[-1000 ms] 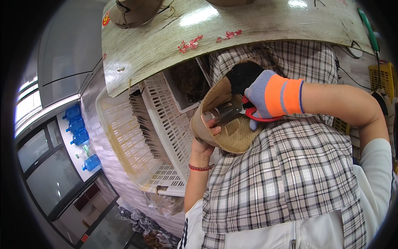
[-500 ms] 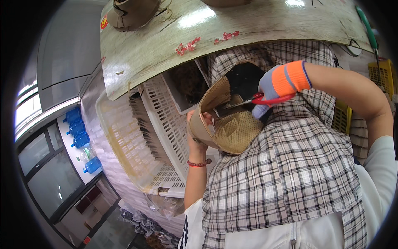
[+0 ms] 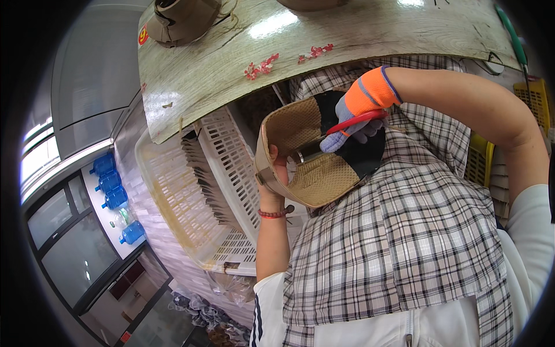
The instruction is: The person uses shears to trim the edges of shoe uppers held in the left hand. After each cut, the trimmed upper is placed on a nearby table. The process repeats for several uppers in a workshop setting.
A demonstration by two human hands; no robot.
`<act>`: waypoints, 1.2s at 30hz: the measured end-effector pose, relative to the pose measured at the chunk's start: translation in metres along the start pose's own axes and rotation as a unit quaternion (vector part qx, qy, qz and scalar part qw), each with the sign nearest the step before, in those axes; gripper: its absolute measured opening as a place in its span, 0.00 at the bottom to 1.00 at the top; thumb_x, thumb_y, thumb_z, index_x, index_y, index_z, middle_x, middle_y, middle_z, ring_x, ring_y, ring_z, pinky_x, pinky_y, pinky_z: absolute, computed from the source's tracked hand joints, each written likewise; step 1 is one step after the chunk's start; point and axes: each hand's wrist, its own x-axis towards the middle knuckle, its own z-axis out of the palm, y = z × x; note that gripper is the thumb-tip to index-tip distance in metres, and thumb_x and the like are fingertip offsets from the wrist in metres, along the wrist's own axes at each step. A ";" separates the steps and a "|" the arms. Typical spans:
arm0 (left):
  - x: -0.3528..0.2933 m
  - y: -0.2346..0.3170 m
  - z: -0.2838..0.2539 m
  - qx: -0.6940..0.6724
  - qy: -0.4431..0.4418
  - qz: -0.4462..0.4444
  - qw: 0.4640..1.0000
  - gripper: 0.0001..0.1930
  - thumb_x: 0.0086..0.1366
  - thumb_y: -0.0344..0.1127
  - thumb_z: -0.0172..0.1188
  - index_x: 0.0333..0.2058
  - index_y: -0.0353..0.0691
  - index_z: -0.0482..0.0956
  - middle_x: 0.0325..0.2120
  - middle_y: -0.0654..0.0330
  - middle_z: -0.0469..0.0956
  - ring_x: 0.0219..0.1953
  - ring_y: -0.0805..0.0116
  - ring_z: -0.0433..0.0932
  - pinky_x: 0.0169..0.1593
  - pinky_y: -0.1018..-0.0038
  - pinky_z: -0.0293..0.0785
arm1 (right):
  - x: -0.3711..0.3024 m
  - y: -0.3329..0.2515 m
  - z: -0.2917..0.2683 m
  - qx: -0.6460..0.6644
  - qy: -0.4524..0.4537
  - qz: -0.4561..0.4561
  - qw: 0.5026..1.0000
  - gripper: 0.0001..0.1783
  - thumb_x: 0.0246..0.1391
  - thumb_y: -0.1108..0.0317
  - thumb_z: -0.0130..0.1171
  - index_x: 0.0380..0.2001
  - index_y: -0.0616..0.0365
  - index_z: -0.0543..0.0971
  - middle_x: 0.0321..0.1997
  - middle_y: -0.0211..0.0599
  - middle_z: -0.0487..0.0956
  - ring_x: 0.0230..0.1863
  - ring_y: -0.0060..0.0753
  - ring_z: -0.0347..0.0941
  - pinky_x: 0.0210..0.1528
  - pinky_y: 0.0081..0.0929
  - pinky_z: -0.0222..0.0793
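A hollow tan piece (image 3: 324, 182), curved like a boot shaft, rests tilted over my lap. Its inside has a honeycomb-textured lining and a black section at the right. My left hand (image 3: 279, 168) wraps around its left rim, thumb inside and the other fingers mostly hidden behind. In my right hand (image 3: 352, 118), gloved in grey and orange, are red-handled scissors (image 3: 363, 120), held at the opening. The blades are hard to make out there. Close by my gloved fingers, a dark strip with a shiny metal end (image 3: 300, 156) shows inside the piece.
Ahead lies a wood-patterned table (image 3: 208, 87) with a similar tan piece (image 3: 184, 22) on it. To the left stands a white plastic basket (image 3: 231, 168) with a row of stacked pieces. Yellow crates (image 3: 477, 165) sit at the right. Blue water bottles (image 3: 133, 231) line the far left.
My right hand has shifted left and slightly up with the scissors, turning them. The tan piece has tilted so its inside shows more, and my left hand has moved slightly left with it.
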 end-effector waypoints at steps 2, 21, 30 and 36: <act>0.001 0.003 0.007 0.002 0.005 -0.005 1.000 0.21 0.67 0.39 0.63 0.57 0.40 0.75 0.55 0.58 0.77 0.57 0.59 0.75 0.60 0.58 0.70 | -0.002 0.001 0.001 0.001 0.006 0.011 1.000 0.48 0.50 0.19 0.49 0.30 0.63 0.84 0.19 0.34 0.76 0.21 0.29 0.74 0.25 0.27 0.74; 0.005 -0.001 -0.009 -0.019 0.023 -0.053 0.998 0.23 0.66 0.34 0.64 0.59 0.39 0.73 0.55 0.60 0.77 0.55 0.62 0.75 0.59 0.61 0.71 | 0.003 -0.005 0.004 -0.030 0.054 -0.014 0.998 0.45 0.49 0.21 0.54 0.27 0.60 0.84 0.21 0.34 0.79 0.22 0.28 0.75 0.25 0.27 0.74; 0.012 -0.013 -0.028 -0.052 -0.024 -0.043 0.997 0.21 0.67 0.35 0.63 0.56 0.36 0.75 0.53 0.56 0.78 0.55 0.61 0.76 0.59 0.61 0.71 | 0.006 0.019 0.045 -0.008 0.133 -0.029 0.991 0.41 0.49 0.26 0.60 0.17 0.61 0.80 0.15 0.36 0.75 0.14 0.31 0.71 0.19 0.29 0.70; 0.021 -0.026 -0.002 -0.025 -0.020 -0.013 0.999 0.24 0.64 0.29 0.66 0.59 0.36 0.74 0.54 0.59 0.77 0.56 0.65 0.74 0.59 0.67 0.71 | -0.005 0.065 0.049 0.130 -0.018 -0.091 0.987 0.55 0.53 0.17 0.34 0.37 0.65 0.84 0.21 0.34 0.75 0.19 0.27 0.72 0.23 0.25 0.71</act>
